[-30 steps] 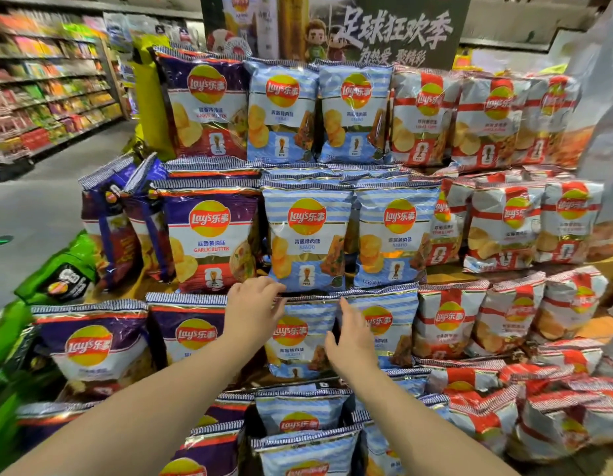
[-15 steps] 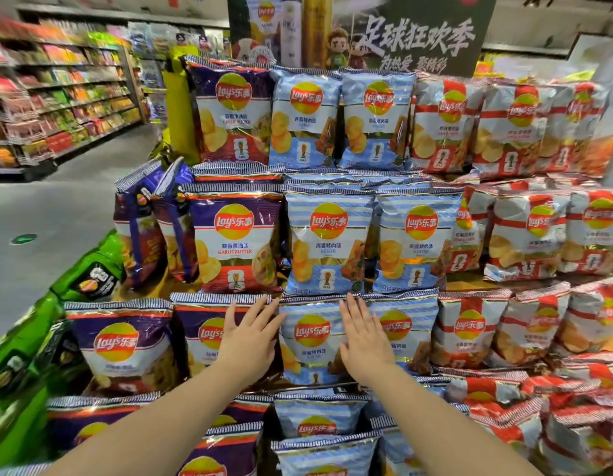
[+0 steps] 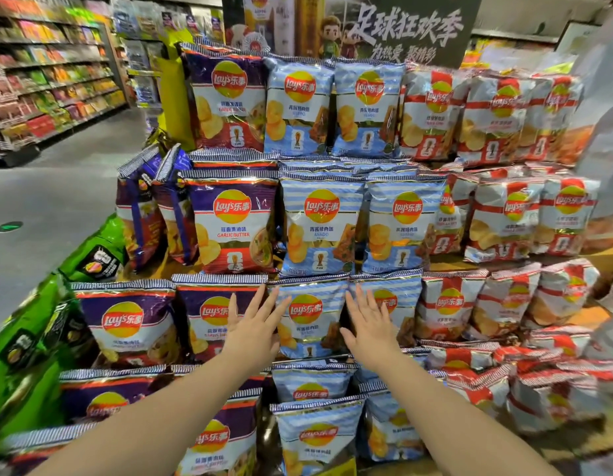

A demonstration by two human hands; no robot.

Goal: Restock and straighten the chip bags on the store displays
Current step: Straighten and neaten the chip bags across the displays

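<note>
Blue-and-white striped, the chip bag at the centre of the third tier stands upright between the person's two hands. The left hand lies flat against the bag's left edge and partly over the purple garlic-butter bag just beside it, its fingers straight and spread apart, holding nothing. The right hand lies flat against the bag's right edge, in front of the neighbouring blue bag, with its fingers likewise straight and apart. Neither hand curls round anything; whether the palms press on the foil or only touch it cannot be told.

The stepped display runs in colour columns: purple bags on the left, blue in the middle, red-and-white bags on the right. On the tier above, a purple bag and two blue bags stand facing forward, touching side by side, while further purple bags at the left end are turned sideways. The top tier repeats the same order beneath a dark sign with white lettering. Below the hands, more blue bags and purple bags stand in lower rows. Green bags lean at the far left edge of the display. Beyond them a grey floor leads to a stocked store shelf.
</note>
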